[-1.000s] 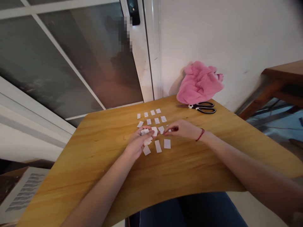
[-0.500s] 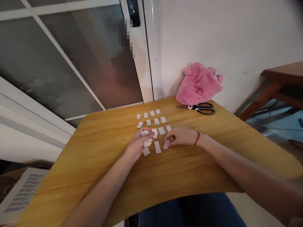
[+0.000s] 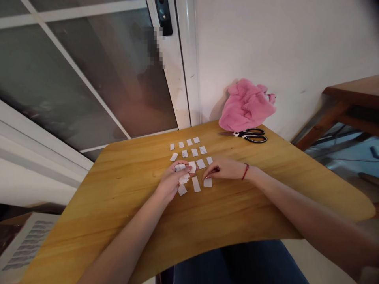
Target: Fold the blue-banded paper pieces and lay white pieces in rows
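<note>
My left hand (image 3: 172, 177) is closed around a small stack of white paper slips (image 3: 184, 178), fanned out under the thumb. A further white slip (image 3: 192, 167) shows at its fingertips. My right hand (image 3: 225, 169), with a red string bracelet on the wrist, hovers just above a paper slip (image 3: 207, 183) on the table. Its fingers are bent and a little apart, and nothing shows between them. Beside that slip lies a longer paper strip (image 3: 196, 184). Several more slips lie in rows farther back, some with faint dark lines, such as one slip (image 3: 203, 150).
The wooden table (image 3: 142, 221) carries black-handled scissors (image 3: 251, 135) at the back right, against a pink plush cloth (image 3: 247, 106). A glazed door (image 3: 118, 79) stands behind on the left. A printed box (image 3: 28, 240) sits low at the left, and another wooden table (image 3: 355, 92) stands at right.
My right hand has let go of the slip in the front row and lifted slightly away from it. The left hand keeps its stack. The view has shifted slightly.
</note>
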`<state>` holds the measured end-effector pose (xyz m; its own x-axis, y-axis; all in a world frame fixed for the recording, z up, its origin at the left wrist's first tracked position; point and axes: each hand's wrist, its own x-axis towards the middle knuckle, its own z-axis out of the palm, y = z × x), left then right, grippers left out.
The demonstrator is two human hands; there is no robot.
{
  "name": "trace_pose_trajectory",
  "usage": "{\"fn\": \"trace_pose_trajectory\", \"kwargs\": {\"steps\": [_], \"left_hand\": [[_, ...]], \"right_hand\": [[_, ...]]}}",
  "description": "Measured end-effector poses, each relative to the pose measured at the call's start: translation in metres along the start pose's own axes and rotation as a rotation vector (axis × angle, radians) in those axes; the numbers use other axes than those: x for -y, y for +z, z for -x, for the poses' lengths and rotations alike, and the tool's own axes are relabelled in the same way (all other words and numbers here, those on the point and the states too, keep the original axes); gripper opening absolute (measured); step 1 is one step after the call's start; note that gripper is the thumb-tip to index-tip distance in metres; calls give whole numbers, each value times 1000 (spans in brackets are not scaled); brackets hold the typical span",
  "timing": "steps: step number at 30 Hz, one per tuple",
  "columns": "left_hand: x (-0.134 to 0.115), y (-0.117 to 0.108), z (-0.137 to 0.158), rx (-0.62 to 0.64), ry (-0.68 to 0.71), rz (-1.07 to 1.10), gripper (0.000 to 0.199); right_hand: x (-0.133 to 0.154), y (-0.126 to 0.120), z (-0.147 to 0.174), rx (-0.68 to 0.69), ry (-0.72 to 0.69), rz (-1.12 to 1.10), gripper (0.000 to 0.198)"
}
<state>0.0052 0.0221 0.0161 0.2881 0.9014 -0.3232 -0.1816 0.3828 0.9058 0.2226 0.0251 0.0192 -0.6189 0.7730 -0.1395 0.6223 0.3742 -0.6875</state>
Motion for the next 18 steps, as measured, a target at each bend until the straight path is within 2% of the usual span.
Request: {"fn": "trace_pose_trajectory", "kwargs": {"steps": [7, 16, 18], "left_hand": [[1, -1, -1, -3, 7, 0, 33], [1, 0, 0, -5, -4, -7, 32], [1, 1, 0, -15, 5, -30, 31]], "right_hand": [[-4, -3, 2, 111, -3, -30, 25], [-7, 0, 1, 109, 6, -72, 24], [-8, 0, 0, 54, 3, -116, 23]]}}
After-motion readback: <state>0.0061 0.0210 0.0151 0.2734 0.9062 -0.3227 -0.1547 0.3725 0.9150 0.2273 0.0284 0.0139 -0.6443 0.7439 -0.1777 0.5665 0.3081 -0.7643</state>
